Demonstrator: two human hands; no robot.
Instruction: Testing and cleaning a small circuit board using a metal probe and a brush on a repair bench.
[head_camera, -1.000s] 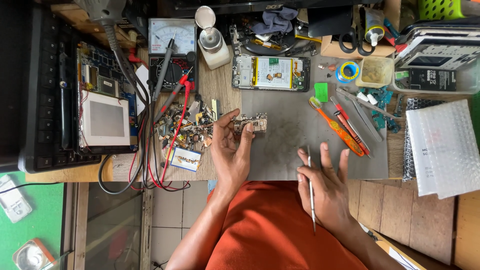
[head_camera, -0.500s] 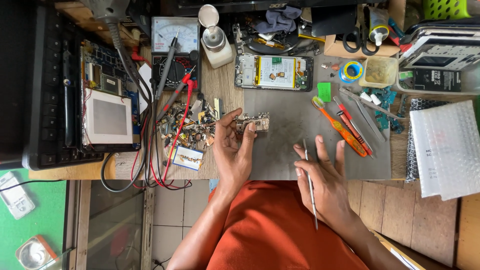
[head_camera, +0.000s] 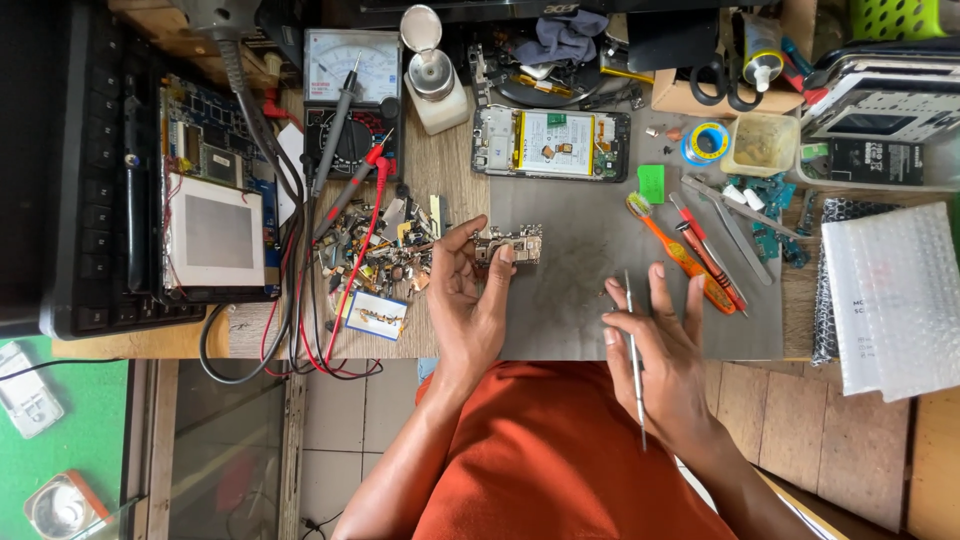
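Multimeter at table top left, scrap pile below. Left hand, fingers clamped on circuit board over grey mat. Right hand on mat, fingers closed round thin metal tool. Screwdrivers further right.

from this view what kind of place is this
Most likely a small phone or electronics repair bench. An opened phone lies on a grey work mat, an analog multimeter sits behind, and the left hand holds a small circuit board while the right hand holds a thin metal tool.
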